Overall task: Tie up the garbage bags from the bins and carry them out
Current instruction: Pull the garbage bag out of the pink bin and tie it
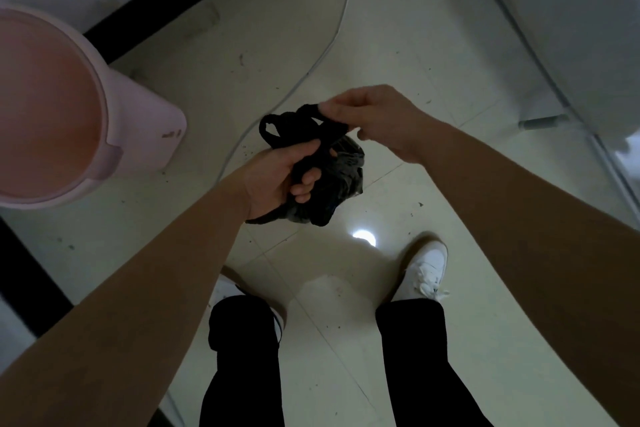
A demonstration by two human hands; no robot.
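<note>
A small black garbage bag (341,184) hangs in the air above the tiled floor, between my two hands. My left hand (277,177) grips its gathered neck, fingers wrapped around the black plastic. My right hand (374,121) pinches one of the bag's twisted handle strips at the top, with a black loop sticking out to the left. A pink bin (104,135) stands at the left with no bag visible inside it.
A thin cable (325,45) runs across the pale tiled floor behind the bag. A black baseboard (173,0) lines the wall at the back left. White furniture (571,28) rises at the right. My legs and white shoes (424,270) are below.
</note>
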